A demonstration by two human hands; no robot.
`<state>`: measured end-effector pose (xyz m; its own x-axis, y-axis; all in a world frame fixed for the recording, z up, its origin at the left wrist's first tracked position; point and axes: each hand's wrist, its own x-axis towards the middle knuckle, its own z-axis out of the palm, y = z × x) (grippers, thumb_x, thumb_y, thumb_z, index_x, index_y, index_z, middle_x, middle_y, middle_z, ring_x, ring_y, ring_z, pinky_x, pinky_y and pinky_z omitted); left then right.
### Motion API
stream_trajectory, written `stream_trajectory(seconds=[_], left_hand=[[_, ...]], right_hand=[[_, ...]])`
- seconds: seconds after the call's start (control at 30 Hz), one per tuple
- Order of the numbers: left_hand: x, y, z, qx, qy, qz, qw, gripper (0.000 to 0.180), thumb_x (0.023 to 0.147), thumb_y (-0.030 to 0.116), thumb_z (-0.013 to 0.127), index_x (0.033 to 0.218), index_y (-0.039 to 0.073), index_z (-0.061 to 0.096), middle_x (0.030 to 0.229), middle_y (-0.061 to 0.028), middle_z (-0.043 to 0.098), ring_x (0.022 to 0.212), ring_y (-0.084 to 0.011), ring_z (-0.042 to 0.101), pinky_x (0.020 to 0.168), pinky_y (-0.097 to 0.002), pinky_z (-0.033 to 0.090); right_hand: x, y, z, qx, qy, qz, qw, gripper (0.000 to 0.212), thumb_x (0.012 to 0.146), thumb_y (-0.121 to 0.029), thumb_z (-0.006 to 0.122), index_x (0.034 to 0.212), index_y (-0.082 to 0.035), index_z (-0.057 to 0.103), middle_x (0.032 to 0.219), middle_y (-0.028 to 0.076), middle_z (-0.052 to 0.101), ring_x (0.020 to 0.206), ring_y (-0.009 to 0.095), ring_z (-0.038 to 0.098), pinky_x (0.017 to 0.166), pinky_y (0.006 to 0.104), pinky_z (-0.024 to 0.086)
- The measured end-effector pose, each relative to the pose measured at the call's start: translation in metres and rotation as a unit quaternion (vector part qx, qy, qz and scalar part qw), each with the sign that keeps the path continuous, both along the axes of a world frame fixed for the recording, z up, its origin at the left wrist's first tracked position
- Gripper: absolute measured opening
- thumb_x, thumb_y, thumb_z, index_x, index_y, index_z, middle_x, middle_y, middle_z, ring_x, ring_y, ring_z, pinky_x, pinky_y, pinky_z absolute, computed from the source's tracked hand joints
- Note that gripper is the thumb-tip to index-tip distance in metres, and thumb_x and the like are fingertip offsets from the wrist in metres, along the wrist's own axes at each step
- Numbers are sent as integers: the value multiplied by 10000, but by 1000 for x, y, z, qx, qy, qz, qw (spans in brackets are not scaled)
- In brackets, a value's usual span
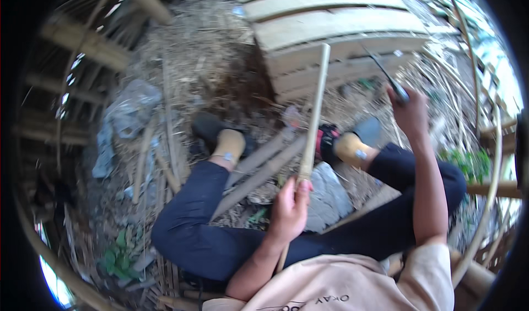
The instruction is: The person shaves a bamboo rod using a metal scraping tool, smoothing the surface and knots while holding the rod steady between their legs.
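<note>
My left hand (pixel 290 209) is closed round the lower part of a pale bamboo stick (pixel 315 115). The stick points up and away from me, and its lower end runs down past my hand toward my lap. Off to the right, my raised right hand (pixel 411 111) grips a knife (pixel 398 89) by its dark handle. The thin blade slants up and to the left, apart from the stick. Below the stick, between my bent legs, lies a flat grey stone (pixel 329 200).
A slatted wooden platform (pixel 336 27) stands ahead. Bamboo poles (pixel 264 165) lie between my feet. Dry straw (pixel 193 52) and a crumpled plastic bag (pixel 134 107) cover ground at the left. Bamboo framing (pixel 85 43) surrounds me, with green leaves (pixel 468 165) at the right.
</note>
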<state>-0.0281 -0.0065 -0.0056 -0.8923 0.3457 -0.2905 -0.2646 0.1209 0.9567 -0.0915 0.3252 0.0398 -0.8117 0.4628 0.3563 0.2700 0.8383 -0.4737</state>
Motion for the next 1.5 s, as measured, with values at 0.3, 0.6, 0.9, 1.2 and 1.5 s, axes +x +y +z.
stream_trajectory(seconds=[0.3,0.6,0.9,1.2,1.5], left_hand=[[-7,2,-2,35,8,2,999,305,1100,317,449,969,66,562,618,55,421,516,-40,386,469,-240,312],[4,1,3,-53,21,22,998,348,1099,325,435,940,46,569,609,4,489,524,-101,477,511,-293,395],[-2,1,9,24,-45,25,998,338,1098,321,458,925,53,570,634,57,445,551,-30,397,503,-229,332],[4,11,2,-128,146,0,981,317,1081,272,475,928,5,553,592,-124,497,525,-292,535,516,-396,388],[5,9,10,-184,166,-12,969,293,1074,227,470,888,3,494,597,-190,493,546,-408,538,529,-479,370]], right_hand=[[30,-100,-19,0,-137,267,954,168,642,-146,739,797,-79,732,701,171,675,694,390,679,680,485,551],[-1,-90,-37,23,-155,212,964,92,706,-149,748,789,-109,754,728,155,704,704,361,699,706,446,569],[-17,-16,-19,64,-71,23,995,212,797,-189,717,980,-107,787,820,189,728,767,366,721,744,465,578],[17,-92,-46,0,-104,248,963,107,715,-195,733,782,-112,737,684,148,690,683,361,701,679,461,569],[-16,-64,-57,51,-57,233,969,86,751,-199,743,785,-123,763,691,140,697,667,327,711,661,428,577]])
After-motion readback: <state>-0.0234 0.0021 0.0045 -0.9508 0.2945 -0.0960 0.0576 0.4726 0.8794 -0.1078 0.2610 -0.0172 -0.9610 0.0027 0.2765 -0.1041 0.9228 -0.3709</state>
